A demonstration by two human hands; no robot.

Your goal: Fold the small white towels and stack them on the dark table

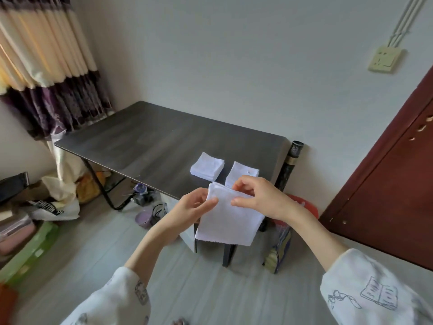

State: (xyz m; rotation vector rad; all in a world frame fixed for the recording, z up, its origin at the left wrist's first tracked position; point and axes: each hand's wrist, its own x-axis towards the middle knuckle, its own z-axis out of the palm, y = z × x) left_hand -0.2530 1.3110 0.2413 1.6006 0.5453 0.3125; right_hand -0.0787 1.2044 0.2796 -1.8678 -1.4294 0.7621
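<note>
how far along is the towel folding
Done: two piles of folded towels sit on the table, a left pile and a right pile. In hand: the left hand and right hand hold one towel above the table's near edge, partly folded. Left: finishing its fold and stacking it. No unfolded towels show elsewhere.

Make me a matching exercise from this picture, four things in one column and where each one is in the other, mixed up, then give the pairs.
Things
1. towel in hand
2. towel stack
3. wall socket
4. curtain

Places
A. upper left, beside the table's far end
B. held between the left hand and right hand
C. lying on the table
D. high on the wall, right side

Pairs: 1-B, 2-C, 3-D, 4-A
</note>
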